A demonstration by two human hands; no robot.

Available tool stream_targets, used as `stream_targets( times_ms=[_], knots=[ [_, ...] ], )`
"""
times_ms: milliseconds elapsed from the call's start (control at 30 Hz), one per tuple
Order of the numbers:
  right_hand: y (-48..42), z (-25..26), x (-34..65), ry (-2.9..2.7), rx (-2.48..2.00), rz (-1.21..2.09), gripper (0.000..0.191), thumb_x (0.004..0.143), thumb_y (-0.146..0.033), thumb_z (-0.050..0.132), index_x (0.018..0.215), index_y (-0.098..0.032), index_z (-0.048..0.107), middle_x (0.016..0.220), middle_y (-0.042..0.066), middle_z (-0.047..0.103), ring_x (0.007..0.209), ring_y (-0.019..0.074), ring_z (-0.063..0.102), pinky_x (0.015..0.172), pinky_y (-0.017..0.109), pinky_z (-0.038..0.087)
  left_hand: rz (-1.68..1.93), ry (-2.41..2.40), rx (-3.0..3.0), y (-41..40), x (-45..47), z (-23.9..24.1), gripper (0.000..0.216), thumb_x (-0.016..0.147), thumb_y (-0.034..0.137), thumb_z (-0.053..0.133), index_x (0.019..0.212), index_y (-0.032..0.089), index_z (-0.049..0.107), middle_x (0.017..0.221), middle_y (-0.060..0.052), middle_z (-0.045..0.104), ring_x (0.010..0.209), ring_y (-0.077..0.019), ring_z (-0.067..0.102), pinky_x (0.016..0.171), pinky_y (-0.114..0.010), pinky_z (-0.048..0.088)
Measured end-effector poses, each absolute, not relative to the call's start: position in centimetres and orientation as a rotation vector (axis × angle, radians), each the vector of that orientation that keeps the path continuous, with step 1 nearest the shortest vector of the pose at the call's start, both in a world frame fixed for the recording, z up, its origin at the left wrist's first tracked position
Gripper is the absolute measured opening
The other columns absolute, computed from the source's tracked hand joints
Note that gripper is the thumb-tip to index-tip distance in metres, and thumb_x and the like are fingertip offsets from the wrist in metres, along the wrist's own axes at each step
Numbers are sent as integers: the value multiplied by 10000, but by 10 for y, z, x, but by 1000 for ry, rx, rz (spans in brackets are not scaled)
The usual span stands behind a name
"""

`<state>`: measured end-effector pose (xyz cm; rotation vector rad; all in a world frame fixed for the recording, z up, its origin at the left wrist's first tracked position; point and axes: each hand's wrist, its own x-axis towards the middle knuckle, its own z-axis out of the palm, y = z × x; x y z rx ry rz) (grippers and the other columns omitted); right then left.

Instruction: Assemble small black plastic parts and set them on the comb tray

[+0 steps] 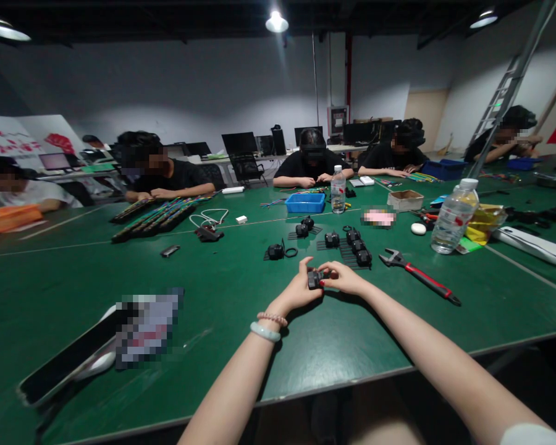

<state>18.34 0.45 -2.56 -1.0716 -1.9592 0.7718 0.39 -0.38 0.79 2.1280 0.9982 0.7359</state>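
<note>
Between my two hands, just above the green table (pixel 241 296), is a small black plastic part (pixel 314 279), blocky in shape. My left hand (pixel 301 287) is closed around its left side, thumb and fingers curled. From the right, the fingertips of my right hand (pixel 340 278) pinch the same part. Beyond my hands lie similar black parts (pixel 275 251) with thin prongs, some in a cluster (pixel 361 256) to the right. A loose black ring (pixel 291 252) rests beside one of them.
An adjustable wrench (pixel 421 278) with red-black handles lies to the right, near a large water bottle (pixel 454 216). Farther back are a blue tray (pixel 306 203), a smaller bottle (pixel 338 191) and wire bundles (pixel 162 219). A phone (pixel 74 349) lies front left. Several people sit around the table.
</note>
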Motion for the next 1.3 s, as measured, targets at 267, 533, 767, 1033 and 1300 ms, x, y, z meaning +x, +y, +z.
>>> stream_targets(
  times_ms=[267, 533, 767, 1033, 1300],
  knots=[
    [6, -27, 183, -1957, -1058, 778, 377, 684, -311, 630, 1038, -201, 560, 901, 31, 535, 761, 128, 505, 670, 258, 410, 736, 992, 2134, -3, 4, 7, 811, 596, 126, 560, 1268, 177, 108, 1060, -92, 471, 852, -159, 536, 791, -338, 426],
    [9, -26, 183, -1962, -1056, 797, 358, 687, -294, 628, 1029, -205, 568, 902, 28, 537, 768, 129, 506, 667, 251, 410, 728, 978, 2123, -3, 4, 9, 812, 602, 131, 567, 1265, 178, 101, 1039, -78, 484, 860, -156, 532, 784, -321, 427],
    [11, -27, 184, -1963, -1045, 816, 343, 693, -299, 623, 1019, -204, 572, 899, 25, 544, 757, 124, 508, 675, 256, 412, 716, 984, 2146, 0, 3, 7, 804, 612, 137, 563, 1270, 180, 104, 1048, -80, 478, 862, -160, 533, 783, -316, 424],
    [11, -24, 184, -1976, -1056, 800, 323, 714, -320, 598, 1011, -192, 586, 897, 36, 560, 755, 127, 516, 683, 259, 413, 718, 1002, 2146, 1, 3, 5, 812, 610, 131, 553, 1277, 185, 95, 1071, -88, 455, 832, -147, 532, 769, -316, 426],
    [11, -24, 184, -1985, -1079, 771, 297, 722, -318, 588, 986, -183, 602, 873, 38, 563, 747, 131, 517, 688, 262, 417, 714, 978, 2155, 1, 2, 5, 805, 611, 127, 548, 1275, 184, 97, 1062, -82, 453, 821, -138, 524, 768, -305, 422]
  ],
)
